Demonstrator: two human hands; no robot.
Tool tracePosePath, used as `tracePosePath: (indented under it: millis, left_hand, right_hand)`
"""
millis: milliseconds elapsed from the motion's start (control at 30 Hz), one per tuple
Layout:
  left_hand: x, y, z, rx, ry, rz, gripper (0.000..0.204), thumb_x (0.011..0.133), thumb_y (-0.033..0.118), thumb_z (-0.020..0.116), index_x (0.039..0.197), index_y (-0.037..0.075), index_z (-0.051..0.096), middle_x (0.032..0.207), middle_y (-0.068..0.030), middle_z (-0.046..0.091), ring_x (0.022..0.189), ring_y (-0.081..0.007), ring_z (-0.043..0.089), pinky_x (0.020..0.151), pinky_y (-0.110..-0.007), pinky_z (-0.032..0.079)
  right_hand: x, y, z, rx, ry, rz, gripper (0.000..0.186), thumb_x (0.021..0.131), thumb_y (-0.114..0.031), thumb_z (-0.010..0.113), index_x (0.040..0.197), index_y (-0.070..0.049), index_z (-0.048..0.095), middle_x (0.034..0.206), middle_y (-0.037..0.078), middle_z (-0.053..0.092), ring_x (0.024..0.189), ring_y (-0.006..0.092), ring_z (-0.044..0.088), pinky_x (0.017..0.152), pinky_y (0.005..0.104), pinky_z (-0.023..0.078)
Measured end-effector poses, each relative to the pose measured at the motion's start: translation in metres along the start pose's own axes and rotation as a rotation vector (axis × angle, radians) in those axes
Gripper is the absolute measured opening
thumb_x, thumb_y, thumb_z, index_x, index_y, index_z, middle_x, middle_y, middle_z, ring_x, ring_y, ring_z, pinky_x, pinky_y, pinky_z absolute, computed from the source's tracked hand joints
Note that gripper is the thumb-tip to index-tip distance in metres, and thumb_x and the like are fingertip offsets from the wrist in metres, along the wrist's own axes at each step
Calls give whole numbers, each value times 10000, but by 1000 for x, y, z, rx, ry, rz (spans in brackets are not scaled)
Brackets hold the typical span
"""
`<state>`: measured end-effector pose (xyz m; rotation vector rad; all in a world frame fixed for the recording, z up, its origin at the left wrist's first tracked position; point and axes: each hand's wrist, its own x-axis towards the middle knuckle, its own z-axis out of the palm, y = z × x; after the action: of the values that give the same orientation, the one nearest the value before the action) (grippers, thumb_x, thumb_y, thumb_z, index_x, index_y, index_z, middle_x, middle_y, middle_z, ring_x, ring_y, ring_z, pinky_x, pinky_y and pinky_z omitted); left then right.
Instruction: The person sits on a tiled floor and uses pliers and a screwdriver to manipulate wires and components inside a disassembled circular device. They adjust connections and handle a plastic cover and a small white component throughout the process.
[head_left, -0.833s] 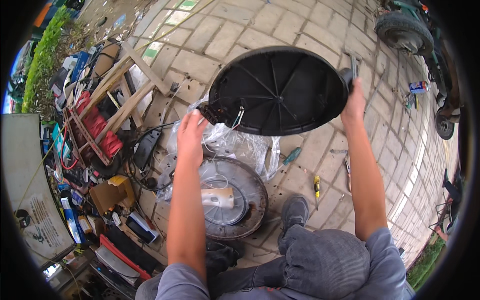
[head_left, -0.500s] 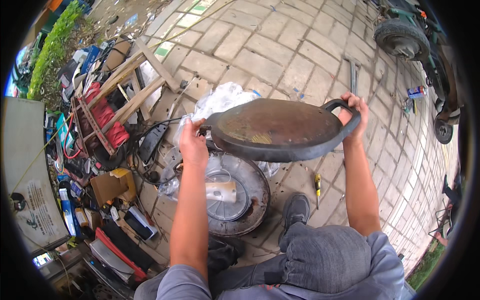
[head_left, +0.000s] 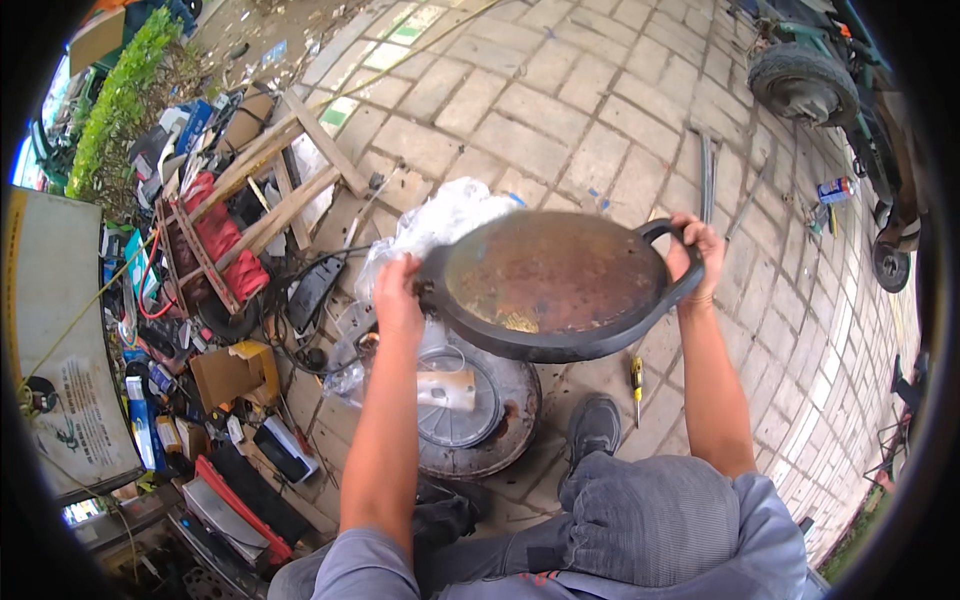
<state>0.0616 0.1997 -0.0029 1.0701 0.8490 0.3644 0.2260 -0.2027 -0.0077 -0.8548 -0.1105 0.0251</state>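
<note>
Both hands hold up a wide, round, black-rimmed griddle pan [head_left: 555, 275], its flat face stained brown and worn. My right hand [head_left: 697, 258] is closed round the loop handle at its right side. At the opposite edge, my left hand [head_left: 398, 300] grips the short projecting end, with part of its fingers hidden. Below the pan, a large dirty metal disc with a grey hub [head_left: 500, 440] lies on the paving, partly covered by my left forearm and the pan. A whitish cylindrical piece [head_left: 447, 390] rests on the disc.
Crumpled clear plastic [head_left: 445, 215] lies behind the pan. A yellow-handled screwdriver [head_left: 637, 385] is on the paving by my shoe. To the left are a wooden frame [head_left: 265, 165], an open cardboard box [head_left: 235, 375] and heaped parts. A wheeled vehicle [head_left: 805, 85] stands far right.
The pan has come slightly lower and nearer, tilting so more of its brown face shows. Both hands keep their hold and have moved down a little with it.
</note>
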Motion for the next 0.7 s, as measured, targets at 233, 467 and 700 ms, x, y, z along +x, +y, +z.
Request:
tracePosePath:
  millis: [233,467,700]
  left_hand:
    - [-2,14,22,79,39,-111,308,966,284,631,1136,28,640,1110,-99,664,1021,-200,593,905,-317,415]
    - [19,-17,-5,86,-41,105,312,977,333,595,1060,36,640,998,-100,670,1001,-210,611,924,-359,448]
    - [17,-28,3,69,-56,46,321,962,293,638,1125,17,625,1055,-93,683,1027,-188,615,944,-323,443]
  right_hand:
    - [11,-7,-12,-109,94,50,363,980,-292,496,757,-5,487,1012,243,619,1109,339,524,1111,451,306]
    - [9,16,-22,-191,-17,-138,386,930,-337,570,734,-47,406,811,114,484,908,296,531,1025,478,406]
    - [7,19,-44,-76,-20,-41,403,1026,-345,468,730,-73,429,931,137,555,1051,266,502,1039,439,353]
